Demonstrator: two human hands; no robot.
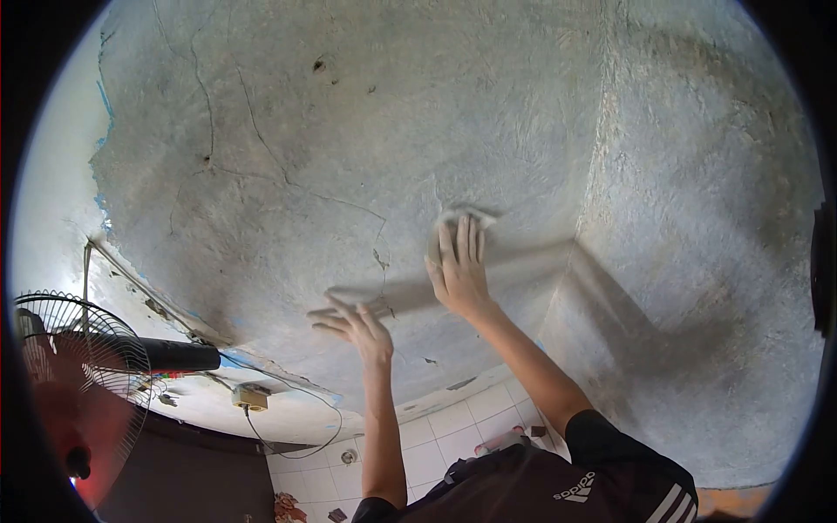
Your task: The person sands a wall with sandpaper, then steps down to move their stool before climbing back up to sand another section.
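My right hand (459,275) lies with its fingers pressed against a grey plaster wall (349,139). Under those fingers sits a thin pale piece of sandpaper (486,218), of which only the edges show past the fingertips. Lower and to the left, my left hand (356,329) is raised close to the wall, fingers spread and holding nothing. Both hands look dusty. Thin cracks (288,181) run across the plaster above and left of my hands, and small chips (381,259) mark the surface between them.
At the lower left stands a fan with a wire cage (83,383). A power socket box (250,397) with a dangling cable (338,418) is near it. White floor tiles (449,420) lie below. On the right, the wall turns at a corner (577,235).
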